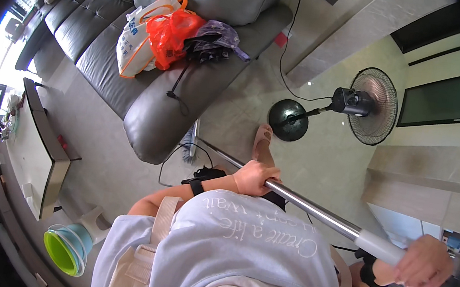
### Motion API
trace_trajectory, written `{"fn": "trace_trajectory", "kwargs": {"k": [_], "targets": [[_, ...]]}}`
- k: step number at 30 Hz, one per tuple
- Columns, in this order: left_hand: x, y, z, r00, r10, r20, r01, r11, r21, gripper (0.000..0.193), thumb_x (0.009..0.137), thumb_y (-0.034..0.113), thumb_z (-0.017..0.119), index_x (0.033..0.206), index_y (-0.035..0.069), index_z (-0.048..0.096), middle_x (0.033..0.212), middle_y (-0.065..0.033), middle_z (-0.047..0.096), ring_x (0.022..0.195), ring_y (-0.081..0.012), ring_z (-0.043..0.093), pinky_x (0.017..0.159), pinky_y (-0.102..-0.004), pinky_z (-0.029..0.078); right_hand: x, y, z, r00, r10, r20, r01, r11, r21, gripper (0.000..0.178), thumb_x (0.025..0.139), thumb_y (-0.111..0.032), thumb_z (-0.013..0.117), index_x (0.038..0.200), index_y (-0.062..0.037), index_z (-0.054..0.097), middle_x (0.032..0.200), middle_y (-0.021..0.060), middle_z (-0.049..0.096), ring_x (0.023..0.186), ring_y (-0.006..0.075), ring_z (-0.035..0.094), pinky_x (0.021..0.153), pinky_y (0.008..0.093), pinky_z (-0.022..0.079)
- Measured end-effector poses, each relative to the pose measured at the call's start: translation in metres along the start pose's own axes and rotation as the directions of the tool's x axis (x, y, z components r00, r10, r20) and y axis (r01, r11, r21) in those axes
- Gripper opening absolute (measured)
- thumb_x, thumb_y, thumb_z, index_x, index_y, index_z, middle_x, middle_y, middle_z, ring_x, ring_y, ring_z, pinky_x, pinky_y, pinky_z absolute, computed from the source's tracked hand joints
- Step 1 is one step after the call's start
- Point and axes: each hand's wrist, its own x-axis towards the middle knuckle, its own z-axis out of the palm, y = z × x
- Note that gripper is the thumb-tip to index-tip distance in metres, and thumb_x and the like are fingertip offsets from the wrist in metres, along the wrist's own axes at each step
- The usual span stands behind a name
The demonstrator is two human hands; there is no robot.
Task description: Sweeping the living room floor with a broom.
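A long mop with a shiny metal pole [314,207] runs slantwise in front of my body. My left hand [257,178] is wrapped round the middle of the pole. At the upper end, my right hand [424,266] grips the pale grey handle sleeve. The fluffy grey mop head [188,143] rests on the floor beside the rounded end of the dark sofa [155,117], partly hidden by it. Black bands circle both my wrists.
A standing fan [372,106] with a round base [288,120] is ahead to the right, its cord trailing across the floor. Bags [172,30] and a folded umbrella [214,41] lie on the sofa. A low table [40,149] and a green-blue bucket [65,249] stand left.
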Motion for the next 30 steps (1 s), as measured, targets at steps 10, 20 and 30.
{"fn": "trace_trajectory", "kwargs": {"k": [10, 20, 30], "targets": [[0.159, 0.019, 0.031, 0.961, 0.183, -0.208, -0.188, 0.982, -0.004, 0.021, 0.069, 0.018, 0.067, 0.066, 0.006, 0.050, 0.061, -0.0097, 0.049, 0.061, -0.0300, 0.051, 0.056, -0.0398, 0.040, -0.054, -0.111, -0.008, 0.983, 0.167, 0.071, -0.134, 0.932, -0.337, 0.010, 0.074, -0.013, 0.063, 0.078, -0.0039, 0.060, 0.067, 0.0072, 0.055, 0.058, 0.0207, 0.056, 0.063, 0.0310, 0.048], [0.243, -0.159, 0.025, 0.754, -0.184, -0.630, 0.197, 0.979, -0.051, 0.033, 0.067, 0.025, 0.071, 0.063, 0.002, 0.049, 0.067, -0.0120, 0.048, 0.067, -0.0312, 0.050, 0.060, -0.0373, 0.040, 0.026, 0.095, -0.101, 0.602, 0.009, -0.799, -0.686, 0.516, -0.512, 0.012, 0.046, -0.006, 0.063, 0.050, -0.0092, 0.051, 0.057, 0.0000, 0.052, 0.057, 0.0179, 0.056, 0.050, 0.0246, 0.044], [0.199, -0.009, 0.064, 0.663, 0.034, -0.748, 0.114, 0.983, 0.145, 0.034, 0.064, 0.022, 0.073, 0.055, 0.008, 0.043, 0.056, -0.0065, 0.044, 0.057, -0.0258, 0.047, 0.054, -0.0366, 0.035, -0.113, -0.083, -0.148, 0.945, -0.156, 0.287, 0.132, 0.986, 0.102, 0.005, 0.071, -0.002, 0.057, 0.066, -0.0024, 0.058, 0.063, 0.0066, 0.056, 0.051, 0.0156, 0.054, 0.041, 0.0270, 0.039]]}}
